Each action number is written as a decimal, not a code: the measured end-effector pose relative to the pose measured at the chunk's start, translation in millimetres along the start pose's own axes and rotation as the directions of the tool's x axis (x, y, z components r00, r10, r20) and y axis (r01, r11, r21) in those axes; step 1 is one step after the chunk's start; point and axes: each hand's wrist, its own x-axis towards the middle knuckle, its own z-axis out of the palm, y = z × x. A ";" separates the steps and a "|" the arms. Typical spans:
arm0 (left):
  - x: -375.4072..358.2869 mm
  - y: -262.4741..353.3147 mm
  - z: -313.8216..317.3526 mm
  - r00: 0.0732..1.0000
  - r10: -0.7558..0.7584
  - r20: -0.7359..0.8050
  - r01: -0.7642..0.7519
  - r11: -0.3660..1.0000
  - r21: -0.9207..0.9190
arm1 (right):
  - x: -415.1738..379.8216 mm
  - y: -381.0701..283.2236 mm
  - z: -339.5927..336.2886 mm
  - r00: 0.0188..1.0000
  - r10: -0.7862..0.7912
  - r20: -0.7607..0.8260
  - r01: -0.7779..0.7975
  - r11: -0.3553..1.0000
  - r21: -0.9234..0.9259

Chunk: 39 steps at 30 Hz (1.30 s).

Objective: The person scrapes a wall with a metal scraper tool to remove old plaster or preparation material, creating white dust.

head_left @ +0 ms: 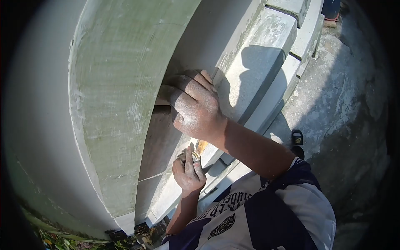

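My right hand (196, 104), covered in pale dust, is closed with its knuckles up at the recess beside the curved greenish panel (121, 83). Its fingertips are hidden, so whatever it grips, if anything, does not show. A dark edge shows just below its wrist-side fingers. Lower down, my left hand (189, 173) is also dusty, with its fingers bent around a small roundish thing (195, 156) of pale and yellowish colour, too small to name. It is close to the white ledge (166, 196). An orange-yellow patch (202, 146) shows just beyond its fingers.
A stepped white ledge (262, 37) with gaps between its blocks runs along the right of the recess. Below lies a rough concrete floor (329, 91), with a dark sandal (297, 137) on it. Plants (62, 239) show at the bottom left.
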 end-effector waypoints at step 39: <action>2.7 -1.4 2.4 1.000 -0.004 -0.017 0.003 1.000 -0.030 | 0.7 -7.2 -6.7 0.983 0.181 -0.018 -0.181 0.984 -0.006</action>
